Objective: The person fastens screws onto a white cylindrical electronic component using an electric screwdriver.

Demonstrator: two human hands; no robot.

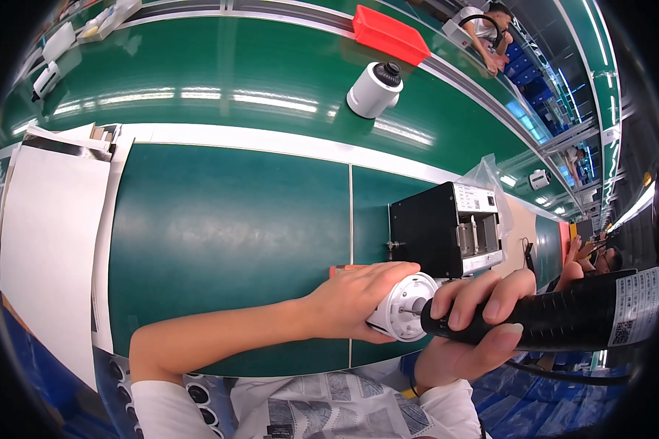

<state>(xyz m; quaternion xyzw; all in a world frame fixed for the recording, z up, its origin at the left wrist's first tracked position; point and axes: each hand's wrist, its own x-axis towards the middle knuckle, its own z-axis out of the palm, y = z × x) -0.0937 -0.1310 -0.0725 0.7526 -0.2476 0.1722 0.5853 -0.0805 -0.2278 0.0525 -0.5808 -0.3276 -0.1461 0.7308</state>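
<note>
My left hand (348, 301) is wrapped round a white cylindrical housing (397, 322), steadying it on its side at the mat's near edge with its open end facing right. My right hand (458, 357) grips a black electric screwdriver (556, 316), held almost level. Its thin metal bit reaches into the round end of the housing; the screw at its tip is too small to make out. A small orange-red thing (338, 271) shows behind my left hand, mostly covered.
Just beyond my hands stands a black box-shaped device (425, 227) with a metal front. White sheets (55, 234) lie at the left. Past the green mat (227, 212), a green conveyor belt (220, 66) carries a white cylindrical unit (370, 95). A red bin (390, 36) sits farther back.
</note>
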